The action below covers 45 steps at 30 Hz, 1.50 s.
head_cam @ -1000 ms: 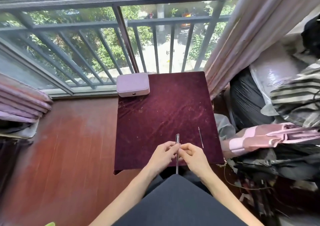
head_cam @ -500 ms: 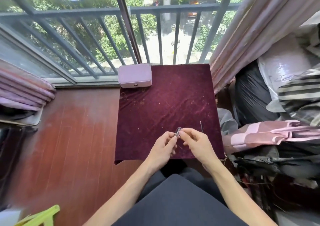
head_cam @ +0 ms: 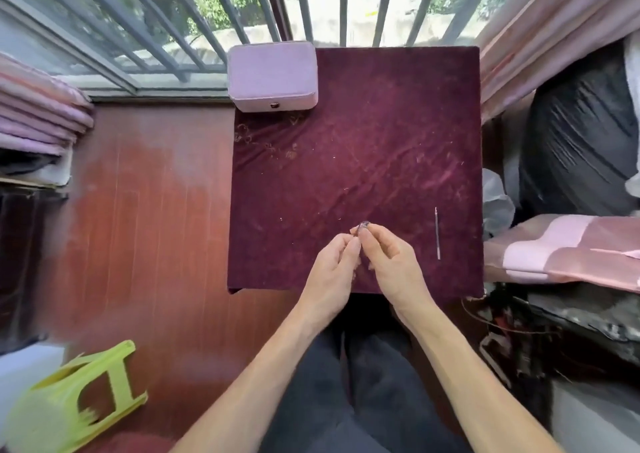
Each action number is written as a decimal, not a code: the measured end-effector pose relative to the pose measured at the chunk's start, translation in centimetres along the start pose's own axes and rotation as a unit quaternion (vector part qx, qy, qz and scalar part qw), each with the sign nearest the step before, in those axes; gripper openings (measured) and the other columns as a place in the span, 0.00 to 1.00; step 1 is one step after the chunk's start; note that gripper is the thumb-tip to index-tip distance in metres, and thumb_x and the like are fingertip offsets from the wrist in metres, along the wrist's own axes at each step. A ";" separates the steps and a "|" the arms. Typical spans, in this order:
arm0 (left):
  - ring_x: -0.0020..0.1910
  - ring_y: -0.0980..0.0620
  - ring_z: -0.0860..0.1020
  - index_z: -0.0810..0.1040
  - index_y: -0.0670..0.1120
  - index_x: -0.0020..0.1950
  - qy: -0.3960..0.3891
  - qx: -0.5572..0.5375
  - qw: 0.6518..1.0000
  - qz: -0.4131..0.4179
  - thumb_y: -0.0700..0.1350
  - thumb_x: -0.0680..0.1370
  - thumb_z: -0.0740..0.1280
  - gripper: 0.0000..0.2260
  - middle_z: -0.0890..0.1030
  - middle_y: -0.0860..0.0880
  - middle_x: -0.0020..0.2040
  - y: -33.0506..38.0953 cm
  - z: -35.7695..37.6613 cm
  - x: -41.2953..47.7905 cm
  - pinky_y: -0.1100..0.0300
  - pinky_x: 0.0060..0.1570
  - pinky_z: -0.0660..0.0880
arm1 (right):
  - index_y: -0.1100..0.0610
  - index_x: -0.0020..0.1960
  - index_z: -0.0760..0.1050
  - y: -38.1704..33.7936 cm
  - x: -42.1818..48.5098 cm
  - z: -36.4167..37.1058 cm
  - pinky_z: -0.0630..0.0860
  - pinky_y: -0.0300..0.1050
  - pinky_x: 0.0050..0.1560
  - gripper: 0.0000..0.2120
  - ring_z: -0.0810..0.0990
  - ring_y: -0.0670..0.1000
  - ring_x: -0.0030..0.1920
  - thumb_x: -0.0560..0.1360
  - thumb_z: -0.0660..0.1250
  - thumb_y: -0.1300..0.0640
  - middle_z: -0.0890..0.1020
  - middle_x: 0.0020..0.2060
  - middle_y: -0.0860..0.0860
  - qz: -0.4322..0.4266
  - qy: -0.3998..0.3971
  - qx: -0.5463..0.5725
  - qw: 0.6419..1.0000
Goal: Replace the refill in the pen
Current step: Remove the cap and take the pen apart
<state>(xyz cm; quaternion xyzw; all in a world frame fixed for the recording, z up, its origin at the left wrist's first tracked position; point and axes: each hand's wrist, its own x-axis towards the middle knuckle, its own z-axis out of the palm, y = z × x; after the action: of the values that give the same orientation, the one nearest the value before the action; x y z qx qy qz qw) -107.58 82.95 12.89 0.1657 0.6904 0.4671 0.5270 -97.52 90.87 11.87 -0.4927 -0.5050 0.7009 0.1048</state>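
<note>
Both hands meet over the near part of a small table draped in dark red velvet (head_cam: 346, 161). My left hand (head_cam: 332, 272) and my right hand (head_cam: 388, 262) pinch a slim clear pen (head_cam: 363, 225) between their fingertips. Only the pen's top end shows above the fingers; the rest is hidden behind the hands. A thin refill (head_cam: 437, 232) lies by itself on the velvet to the right of my right hand, pointing away from me.
A closed lilac box (head_cam: 273, 74) sits at the table's far left corner against the window bars. A green plastic stool (head_cam: 69, 400) lies tipped on the wooden floor at lower left. Bags and folded bedding (head_cam: 571, 251) crowd the right side.
The pen has tipped from lying along the table to pointing at the camera, so only its end shows. The view has dropped closer to the table. The refill has not moved.
</note>
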 end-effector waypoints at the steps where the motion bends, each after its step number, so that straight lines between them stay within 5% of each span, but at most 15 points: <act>1: 0.27 0.62 0.66 0.74 0.47 0.42 0.000 -0.007 1.000 -0.005 0.48 0.86 0.57 0.15 0.72 0.60 0.29 -0.7 -0.1 1.2 0.68 0.29 0.65 | 0.46 0.55 0.86 0.9 1.3 0.4 0.79 0.34 0.44 0.10 0.84 0.39 0.42 0.87 0.66 0.51 0.88 0.43 0.44 -0.001 -0.001 0.003 1.000; 5: 0.26 0.59 0.65 0.71 0.45 0.42 0.006 -0.022 0.999 -0.026 0.47 0.87 0.57 0.15 0.70 0.49 0.34 -4.6 -0.5 6.5 0.66 0.25 0.64 | 0.45 0.56 0.86 5.4 6.7 1.1 0.81 0.39 0.37 0.11 0.83 0.44 0.33 0.87 0.64 0.49 0.82 0.32 0.46 -0.010 0.001 0.009 1.000; 9: 0.25 0.63 0.69 0.76 0.55 0.43 0.008 0.012 1.000 -0.004 0.45 0.87 0.56 0.15 0.74 0.61 0.30 -8.7 -0.7 11.2 0.72 0.27 0.66 | 0.46 0.56 0.87 10.1 11.5 1.4 0.84 0.52 0.51 0.11 0.87 0.47 0.44 0.86 0.65 0.48 0.89 0.43 0.52 -0.010 0.024 0.032 0.999; 12: 0.28 0.68 0.76 0.78 0.52 0.55 0.021 0.020 0.999 0.021 0.44 0.87 0.56 0.12 0.77 0.66 0.31 -11.3 -0.4 13.8 0.76 0.29 0.69 | 0.51 0.57 0.88 12.7 14.0 1.6 0.83 0.42 0.51 0.11 0.88 0.45 0.50 0.86 0.66 0.51 0.90 0.49 0.49 -0.007 0.053 0.063 0.997; 16: 0.29 0.68 0.76 0.79 0.44 0.54 0.034 0.003 0.998 0.045 0.42 0.88 0.56 0.12 0.77 0.65 0.31 -14.2 -0.2 16.0 0.76 0.30 0.70 | 0.52 0.55 0.88 14.9 16.0 2.0 0.81 0.34 0.47 0.10 0.88 0.43 0.49 0.86 0.68 0.55 0.91 0.47 0.47 -0.006 0.078 0.104 0.991; 30: 0.27 0.67 0.76 0.77 0.47 0.50 0.027 -0.058 0.997 0.033 0.41 0.88 0.54 0.14 0.76 0.63 0.30 -16.1 -0.4 17.0 0.78 0.29 0.70 | 0.55 0.58 0.88 16.7 17.3 2.8 0.83 0.38 0.54 0.09 0.89 0.46 0.56 0.85 0.70 0.55 0.91 0.52 0.47 0.021 0.087 0.127 0.988; 37: 0.27 0.61 0.69 0.81 0.51 0.57 0.033 0.013 0.998 0.043 0.51 0.87 0.57 0.13 0.73 0.62 0.30 -16.8 -1.1 17.6 0.69 0.28 0.68 | 0.55 0.54 0.89 15.8 17.8 0.5 0.78 0.29 0.46 0.06 0.86 0.36 0.45 0.78 0.78 0.56 0.91 0.46 0.44 -0.018 0.099 0.052 0.994; 45: 0.25 0.61 0.64 0.81 0.52 0.60 0.061 -0.066 0.996 0.017 0.51 0.86 0.59 0.12 0.68 0.57 0.28 -15.9 -1.1 18.2 0.70 0.24 0.63 | 0.56 0.51 0.88 13.4 20.7 0.2 0.78 0.28 0.44 0.03 0.87 0.38 0.43 0.80 0.75 0.59 0.90 0.42 0.44 -0.053 0.083 -0.027 0.995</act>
<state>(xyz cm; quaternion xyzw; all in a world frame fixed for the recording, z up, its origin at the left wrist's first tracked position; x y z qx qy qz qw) -111.48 87.45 -10.57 0.1137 0.6858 0.5300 0.4857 -103.18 97.76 -11.11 -0.5248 -0.5386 0.6368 0.1699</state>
